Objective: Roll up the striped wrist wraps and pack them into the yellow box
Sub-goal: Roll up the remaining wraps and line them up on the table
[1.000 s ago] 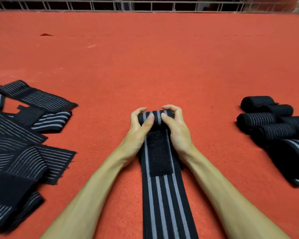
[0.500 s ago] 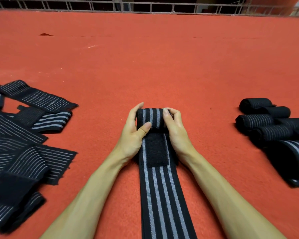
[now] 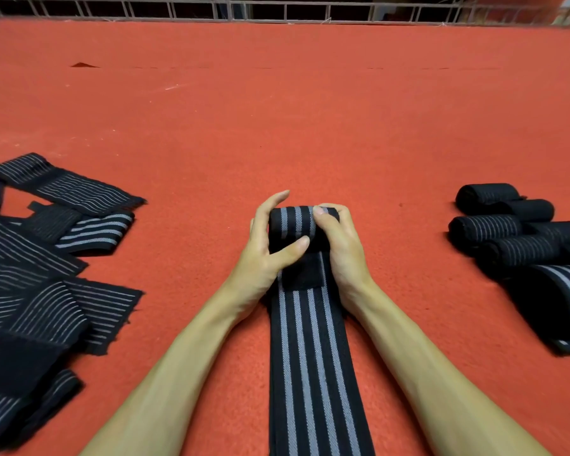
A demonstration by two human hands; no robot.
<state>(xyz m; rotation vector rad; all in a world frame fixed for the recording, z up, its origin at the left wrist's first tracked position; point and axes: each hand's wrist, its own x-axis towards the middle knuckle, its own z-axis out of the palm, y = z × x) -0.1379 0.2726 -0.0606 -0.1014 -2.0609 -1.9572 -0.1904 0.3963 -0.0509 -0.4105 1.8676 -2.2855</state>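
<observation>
A black wrist wrap with grey stripes (image 3: 313,363) lies lengthwise on the red surface, running toward me. Its far end is wound into a thick roll (image 3: 293,222). My left hand (image 3: 267,255) grips the roll from the left, thumb pressed across its near side above a black hook-and-loop patch (image 3: 301,271). My right hand (image 3: 339,248) grips the roll from the right, fingers curled over its top. No yellow box is in view.
A loose heap of unrolled striped wraps (image 3: 37,268) covers the left side. Several rolled wraps (image 3: 514,235) lie in a cluster at the right. A metal railing (image 3: 277,9) borders the far edge of the red mat (image 3: 277,110).
The roll has grown thicker and moved toward me over the black patch, which now shows less. Both hands have shifted their hold around the roll.
</observation>
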